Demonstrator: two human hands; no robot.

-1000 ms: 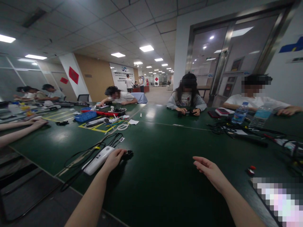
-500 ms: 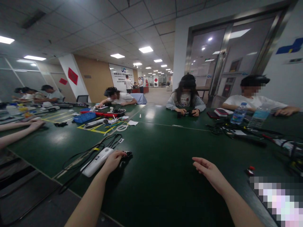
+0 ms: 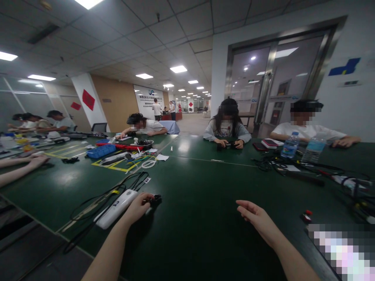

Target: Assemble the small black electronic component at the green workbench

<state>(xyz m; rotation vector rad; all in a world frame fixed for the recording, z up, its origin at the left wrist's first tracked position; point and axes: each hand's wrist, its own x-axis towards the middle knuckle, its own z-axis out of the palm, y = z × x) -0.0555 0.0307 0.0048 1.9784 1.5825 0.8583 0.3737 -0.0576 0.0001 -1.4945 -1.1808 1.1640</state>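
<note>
My left hand (image 3: 140, 205) is closed, its fingertips on a small black object (image 3: 156, 198) with shiny bits, low over the green tabletop; its kind is too dark to make out. Just left of that wrist lies a white box-shaped device (image 3: 115, 210) marked "2", with black cables (image 3: 99, 195) running along it. My right hand (image 3: 254, 216) hovers above the table on the right. Its fingers stretch out towards the left, the thumb slightly apart, and nothing is in it.
The green table (image 3: 199, 187) spreads ahead. A blue tray (image 3: 101, 151), cut wires and a white cable coil (image 3: 148, 164) lie front left. Water bottles (image 3: 290, 145) and tangled cables stand right. A small red-topped item (image 3: 307, 215) sits near a blurred screen (image 3: 342, 249). Several people sit around.
The view has tilted slightly up and turned a little right. My left fingers have drawn in more around the small black object; my right hand keeps nearly the same pose.
</note>
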